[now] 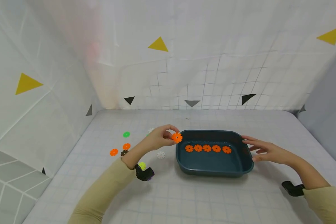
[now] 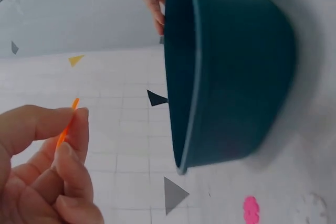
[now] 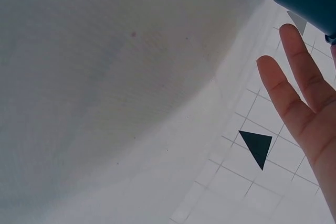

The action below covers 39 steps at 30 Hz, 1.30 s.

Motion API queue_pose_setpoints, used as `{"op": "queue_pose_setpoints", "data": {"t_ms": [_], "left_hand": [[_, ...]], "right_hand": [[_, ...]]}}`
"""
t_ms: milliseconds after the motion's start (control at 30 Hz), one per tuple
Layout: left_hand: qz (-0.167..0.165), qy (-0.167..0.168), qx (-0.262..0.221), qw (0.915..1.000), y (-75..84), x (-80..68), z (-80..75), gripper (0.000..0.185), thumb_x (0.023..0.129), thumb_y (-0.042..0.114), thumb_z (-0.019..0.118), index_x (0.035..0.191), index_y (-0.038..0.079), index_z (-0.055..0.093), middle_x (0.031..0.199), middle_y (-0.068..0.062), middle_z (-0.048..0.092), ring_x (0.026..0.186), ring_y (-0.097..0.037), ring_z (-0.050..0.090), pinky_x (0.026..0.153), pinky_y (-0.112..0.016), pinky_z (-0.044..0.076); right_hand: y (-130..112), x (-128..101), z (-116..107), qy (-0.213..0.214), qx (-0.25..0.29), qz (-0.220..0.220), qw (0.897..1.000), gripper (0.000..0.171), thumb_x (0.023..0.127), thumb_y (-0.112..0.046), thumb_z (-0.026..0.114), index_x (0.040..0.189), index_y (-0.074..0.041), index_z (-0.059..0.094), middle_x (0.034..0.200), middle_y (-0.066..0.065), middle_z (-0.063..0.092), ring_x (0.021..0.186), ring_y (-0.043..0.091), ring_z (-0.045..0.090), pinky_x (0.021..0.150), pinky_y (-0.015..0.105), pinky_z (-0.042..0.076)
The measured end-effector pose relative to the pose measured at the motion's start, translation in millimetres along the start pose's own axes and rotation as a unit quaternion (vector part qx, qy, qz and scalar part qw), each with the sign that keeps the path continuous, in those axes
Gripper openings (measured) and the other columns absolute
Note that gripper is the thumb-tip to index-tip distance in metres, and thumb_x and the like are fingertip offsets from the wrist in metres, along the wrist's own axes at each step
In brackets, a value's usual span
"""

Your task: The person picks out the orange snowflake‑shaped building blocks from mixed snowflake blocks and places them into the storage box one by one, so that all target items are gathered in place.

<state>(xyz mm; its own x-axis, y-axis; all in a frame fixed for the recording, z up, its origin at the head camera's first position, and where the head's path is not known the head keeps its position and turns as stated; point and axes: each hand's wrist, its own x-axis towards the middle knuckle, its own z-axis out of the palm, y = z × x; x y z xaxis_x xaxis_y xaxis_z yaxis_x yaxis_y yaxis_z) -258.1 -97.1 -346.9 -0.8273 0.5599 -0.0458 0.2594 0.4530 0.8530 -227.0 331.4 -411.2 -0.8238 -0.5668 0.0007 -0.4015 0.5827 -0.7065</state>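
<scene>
My left hand (image 1: 161, 137) pinches an orange notched plastic disc (image 1: 177, 137) between thumb and fingertips, at the left rim of a dark teal basin (image 1: 212, 174). The left wrist view shows that disc (image 2: 67, 124) edge-on in the fingers, beside the basin's outer wall (image 2: 236, 77). Several orange discs (image 1: 207, 148) lie in a row inside the basin. At the basin's right end, my right hand (image 1: 268, 151) has its fingertips at the rim and its thumb low against the outside. In the right wrist view, two fingers of this hand (image 3: 315, 108) extend straight below the basin's corner.
Left of the basin lie loose discs: orange ones (image 1: 114, 152), a green one (image 1: 126, 134), a dark brown one (image 1: 124, 152), a yellow one (image 1: 142, 165) and a white one (image 1: 161, 155). A pink disc (image 2: 251, 210) shows in the left wrist view. Pale sheeting (image 1: 207, 71) rises behind the table.
</scene>
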Motion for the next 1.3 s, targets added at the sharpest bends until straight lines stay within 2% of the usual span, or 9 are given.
{"op": "queue_pose_setpoints", "data": {"t_ms": [100, 267, 533, 700, 833, 1000, 1067, 1233, 1300], "left_hand": [[0.013, 0.0, -0.011, 0.9999, 8.9, 6.9, 3.8, 0.035, 0.083, 0.003, 0.064, 0.116, 0.01, 0.054, 0.081, -0.012, 0.063, 0.067, -0.023, 0.054, 0.065, -0.025, 0.047], [0.029, -0.005, -0.024, 0.9993, 22.6, 18.8, 11.3, 0.034, 0.084, 0.004, 0.063, 0.117, 0.011, 0.054, 0.087, -0.018, 0.064, 0.077, -0.034, 0.056, 0.066, -0.023, 0.046], [0.042, -0.023, -0.044, 0.9979, 41.8, 34.9, 25.1, 0.035, 0.083, 0.006, 0.065, 0.116, 0.01, 0.055, 0.075, -0.005, 0.062, 0.062, -0.013, 0.051, 0.06, -0.022, 0.043], [0.042, -0.043, -0.045, 0.9972, 49.5, 48.4, 36.5, 0.035, 0.083, 0.009, 0.067, 0.116, 0.013, 0.057, 0.074, -0.004, 0.063, 0.064, -0.018, 0.051, 0.058, -0.022, 0.04], [0.034, -0.064, -0.055, 0.9959, 52.7, 60.0, 47.9, 0.034, 0.083, 0.011, 0.066, 0.116, 0.015, 0.057, 0.08, -0.005, 0.066, 0.072, -0.018, 0.057, 0.063, -0.021, 0.046], [0.019, -0.077, -0.061, 0.9949, 54.2, 72.6, 60.6, 0.034, 0.083, 0.014, 0.067, 0.116, 0.016, 0.057, 0.09, -0.009, 0.068, 0.071, -0.016, 0.056, 0.067, -0.024, 0.047], [0.011, -0.079, -0.066, 0.9946, 53.9, 78.5, 64.8, 0.034, 0.083, 0.015, 0.068, 0.116, 0.017, 0.058, 0.091, -0.007, 0.068, 0.072, -0.018, 0.056, 0.068, -0.027, 0.048], [-0.013, -0.089, -0.078, 0.993, 54.0, 93.5, 75.9, 0.035, 0.082, 0.016, 0.069, 0.116, 0.017, 0.059, 0.091, -0.009, 0.068, 0.075, -0.027, 0.055, 0.073, -0.035, 0.047], [-0.02, -0.092, -0.08, 0.9924, 54.4, 99.0, 80.7, 0.036, 0.082, 0.016, 0.069, 0.116, 0.017, 0.059, 0.089, -0.008, 0.067, 0.08, -0.034, 0.055, 0.076, -0.04, 0.046]], "right_hand": [[0, -1, 0, 0.001, 0.001, 0.001, 1.0, 0.063, 0.085, -0.011, 0.062, 0.14, -0.002, 0.032, 0.134, -0.039, 0.015, 0.103, -0.008, 0.044, 0.077, 0.048, 0.042], [-1, -1, 0, 0.0, 0.004, 0.004, 1.0, 0.063, 0.085, -0.012, 0.062, 0.14, -0.002, 0.032, 0.135, -0.038, 0.015, 0.103, -0.009, 0.044, 0.077, 0.047, 0.042], [2, 0, 0, 0.0, 0.001, -0.001, 1.0, 0.063, 0.085, -0.012, 0.062, 0.14, -0.003, 0.032, 0.135, -0.038, 0.015, 0.103, -0.009, 0.044, 0.077, 0.048, 0.042], [2, -1, 0, -0.002, 0.004, 0.0, 1.0, 0.063, 0.085, -0.012, 0.062, 0.14, -0.002, 0.032, 0.135, -0.039, 0.014, 0.103, -0.01, 0.043, 0.077, 0.048, 0.042], [2, -1, 0, -0.001, 0.003, 0.002, 1.0, 0.063, 0.085, -0.012, 0.062, 0.14, -0.003, 0.032, 0.134, -0.039, 0.015, 0.103, -0.01, 0.043, 0.077, 0.047, 0.043], [2, 0, 1, -0.003, 0.005, 0.006, 1.0, 0.063, 0.085, -0.012, 0.062, 0.14, -0.003, 0.033, 0.134, -0.039, 0.015, 0.103, -0.009, 0.044, 0.077, 0.048, 0.043], [1, 0, 1, -0.004, 0.004, 0.009, 1.0, 0.063, 0.085, -0.013, 0.062, 0.14, -0.004, 0.033, 0.134, -0.039, 0.015, 0.104, -0.004, 0.046, 0.078, 0.048, 0.043], [1, 1, 1, -0.002, -0.001, 0.015, 1.0, 0.063, 0.085, -0.014, 0.062, 0.14, -0.003, 0.033, 0.133, -0.04, 0.014, 0.109, 0.032, 0.051, 0.077, 0.047, 0.043], [1, 1, 0, -0.004, 0.0, 0.016, 1.0, 0.063, 0.085, -0.013, 0.062, 0.14, -0.003, 0.033, 0.133, -0.04, 0.014, 0.109, 0.027, 0.051, 0.078, 0.047, 0.043]]}}
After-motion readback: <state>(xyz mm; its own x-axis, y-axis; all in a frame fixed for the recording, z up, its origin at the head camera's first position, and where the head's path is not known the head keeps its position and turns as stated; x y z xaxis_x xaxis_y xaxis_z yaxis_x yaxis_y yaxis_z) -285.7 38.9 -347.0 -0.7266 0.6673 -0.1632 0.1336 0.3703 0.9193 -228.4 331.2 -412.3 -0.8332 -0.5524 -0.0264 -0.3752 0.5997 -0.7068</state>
